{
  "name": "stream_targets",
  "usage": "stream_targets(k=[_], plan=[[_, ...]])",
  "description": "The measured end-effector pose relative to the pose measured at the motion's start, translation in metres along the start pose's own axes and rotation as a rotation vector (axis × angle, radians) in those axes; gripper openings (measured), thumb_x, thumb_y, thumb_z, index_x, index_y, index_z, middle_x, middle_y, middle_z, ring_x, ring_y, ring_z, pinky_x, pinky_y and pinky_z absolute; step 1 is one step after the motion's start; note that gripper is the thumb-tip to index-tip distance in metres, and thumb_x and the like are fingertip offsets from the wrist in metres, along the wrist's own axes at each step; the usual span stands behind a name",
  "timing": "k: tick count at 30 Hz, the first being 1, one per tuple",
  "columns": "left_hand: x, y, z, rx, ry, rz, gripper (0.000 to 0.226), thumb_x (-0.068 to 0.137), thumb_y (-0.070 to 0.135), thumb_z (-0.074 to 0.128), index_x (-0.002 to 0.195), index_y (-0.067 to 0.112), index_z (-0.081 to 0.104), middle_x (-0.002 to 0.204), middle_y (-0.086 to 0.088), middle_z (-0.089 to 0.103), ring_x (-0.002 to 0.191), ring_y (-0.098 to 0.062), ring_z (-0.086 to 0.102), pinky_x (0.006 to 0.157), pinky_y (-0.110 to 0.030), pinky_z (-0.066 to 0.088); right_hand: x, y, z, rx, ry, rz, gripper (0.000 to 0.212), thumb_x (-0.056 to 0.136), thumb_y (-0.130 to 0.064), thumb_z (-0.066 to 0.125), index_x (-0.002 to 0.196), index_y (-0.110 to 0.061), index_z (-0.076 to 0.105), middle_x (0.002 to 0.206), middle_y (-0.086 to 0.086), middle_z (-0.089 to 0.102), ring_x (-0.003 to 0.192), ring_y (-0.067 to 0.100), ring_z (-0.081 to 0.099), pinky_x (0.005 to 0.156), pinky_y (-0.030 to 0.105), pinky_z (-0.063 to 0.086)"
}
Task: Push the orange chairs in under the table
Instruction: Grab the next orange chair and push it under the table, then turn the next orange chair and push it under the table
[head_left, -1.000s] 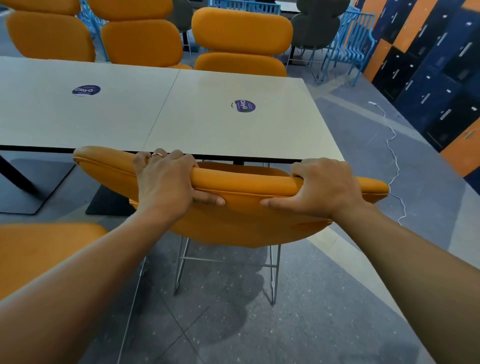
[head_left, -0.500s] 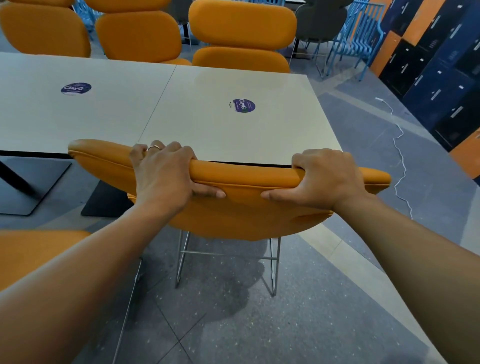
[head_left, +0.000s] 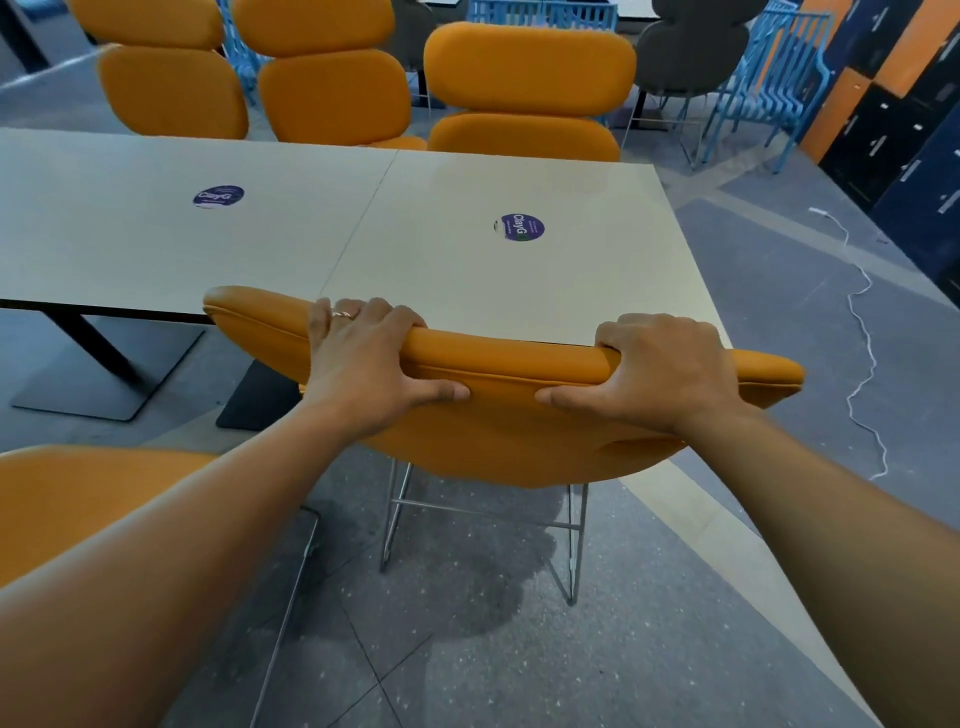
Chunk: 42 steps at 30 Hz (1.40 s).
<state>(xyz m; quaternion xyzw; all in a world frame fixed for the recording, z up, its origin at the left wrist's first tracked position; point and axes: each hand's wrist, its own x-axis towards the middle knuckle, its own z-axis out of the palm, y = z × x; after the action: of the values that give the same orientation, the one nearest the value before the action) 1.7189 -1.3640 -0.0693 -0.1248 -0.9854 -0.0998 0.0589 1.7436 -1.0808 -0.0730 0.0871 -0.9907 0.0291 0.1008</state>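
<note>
You're in the push step w/ one chair (head_left: 509, 431). Your L hand (head_left: 363, 364) grips the top edge of its back: fingers curl over the front, thumb lies along the back side. Your R hand (head_left: 660, 374) grips the same edge the same way, further right.

The chair sits at the near side of the table (head_left: 467, 270), by its right end. The top of the back looks to be right at the table edge, so I think the seat is mostly under. The back hides the seat, so you can't tell how far in it is. The metal legs (head_left: 571, 545) stand on the floor on your side.

Next: a small push straight fwd, both hands even, so the chair doesn't twist. Stop when the back meets the table edge. Mind your fingers. They're on the table side & could get pinched.

Then let go & turn left. A 2nd chair (head_left: 78, 499) shows at the bottom left, prob. not under the table yet. The far chairs (head_left: 524, 88) stand close to the table on the other side.
</note>
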Motion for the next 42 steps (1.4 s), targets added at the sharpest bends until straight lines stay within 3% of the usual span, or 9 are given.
stream_targets(k=[6,12,16,22,25,29,33,40,42], plan=[[-0.029,-0.002,-0.009,-0.177,0.036,0.018,0.070,0.082,0.055,0.064,0.142,0.032,0.037,0.150,0.005,0.035,0.146,-0.020,0.016,0.120,-0.050,0.003,-0.001,-0.004,-0.009,0.145,-0.113,0.021,0.087,0.060,-0.101,0.031,0.103,-0.035,0.067,0.092,-0.013,0.069,0.081,0.013,0.063,0.074,0.037,0.056],[-0.070,-0.020,-0.025,-0.276,0.089,-0.112,0.052,0.084,0.048,0.064,0.132,0.034,0.049,0.146,0.009,0.041,0.138,-0.021,0.031,0.112,-0.055,0.025,-0.001,-0.062,-0.024,0.425,-0.066,-0.058,0.060,0.083,-0.068,0.053,0.130,-0.031,0.063,0.126,-0.006,0.067,0.110,0.017,0.061,0.092,0.038,0.051],[-0.103,-0.051,-0.037,-0.335,0.060,-0.218,0.044,0.084,0.049,0.065,0.124,0.032,0.056,0.124,0.006,0.060,0.121,-0.020,0.051,0.103,-0.055,0.038,-0.004,-0.126,-0.029,0.473,0.000,-0.178,0.042,0.091,-0.051,0.059,0.128,-0.032,0.063,0.119,-0.010,0.068,0.102,0.010,0.060,0.088,0.037,0.054],[-0.180,-0.109,-0.063,-0.375,0.090,-0.306,0.030,0.084,0.042,0.068,0.110,0.028,0.065,0.106,0.010,0.066,0.105,-0.012,0.059,0.092,-0.040,0.048,-0.034,-0.229,-0.014,0.505,-0.339,-0.318,0.045,0.092,-0.049,0.062,0.135,-0.037,0.056,0.113,-0.016,0.066,0.098,0.008,0.062,0.086,0.037,0.056],[-0.230,-0.142,-0.079,-0.385,0.073,-0.332,0.028,0.088,0.039,0.067,0.111,0.023,0.067,0.104,0.011,0.067,0.101,-0.006,0.058,0.081,-0.020,0.043,-0.054,-0.279,-0.005,0.495,-0.453,-0.325,0.048,0.092,-0.052,0.063,0.137,-0.035,0.055,0.113,-0.012,0.068,0.101,0.011,0.063,0.090,0.038,0.055],[-0.292,-0.180,-0.090,-0.409,0.093,-0.371,0.022,0.088,0.037,0.067,0.104,0.023,0.069,0.097,0.013,0.068,0.097,-0.004,0.060,0.085,-0.023,0.047,-0.083,-0.340,0.004,0.450,-0.570,-0.345,0.054,0.092,-0.057,0.060,0.140,-0.034,0.051,0.113,-0.009,0.067,0.102,0.012,0.063,0.091,0.039,0.056],[-0.347,-0.213,-0.102,-0.405,0.146,-0.395,0.019,0.087,0.035,0.068,0.101,0.023,0.070,0.091,0.015,0.065,0.094,-0.003,0.060,0.075,-0.010,0.040,-0.109,-0.398,0.000,0.432,-0.592,-0.377,0.053,0.093,-0.054,0.062,0.140,-0.033,0.052,0.116,-0.008,0.068,0.104,0.014,0.063,0.094,0.041,0.055],[-0.432,-0.275,-0.149,-0.353,0.215,-0.455,0.021,0.089,0.034,0.066,0.106,0.021,0.067,0.094,0.012,0.065,0.084,0.001,0.060,0.070,-0.012,0.047,-0.141,-0.494,-0.013,0.473,-0.568,-0.448,0.051,0.092,-0.053,0.063,0.138,-0.032,0.055,0.114,-0.009,0.067,0.103,0.014,0.062,0.093,0.036,0.052],[-0.451,-0.293,-0.163,-0.331,0.267,-0.482,0.021,0.090,0.033,0.065,0.105,0.019,0.069,0.094,0.008,0.067,0.087,-0.005,0.062,0.075,-0.020,0.052,-0.145,-0.520,-0.018,0.477,-0.564,-0.481,0.051,0.092,-0.053,0.062,0.138,-0.032,0.055,0.118,-0.008,0.067,0.105,0.015,0.062,0.095,0.039,0.052]])
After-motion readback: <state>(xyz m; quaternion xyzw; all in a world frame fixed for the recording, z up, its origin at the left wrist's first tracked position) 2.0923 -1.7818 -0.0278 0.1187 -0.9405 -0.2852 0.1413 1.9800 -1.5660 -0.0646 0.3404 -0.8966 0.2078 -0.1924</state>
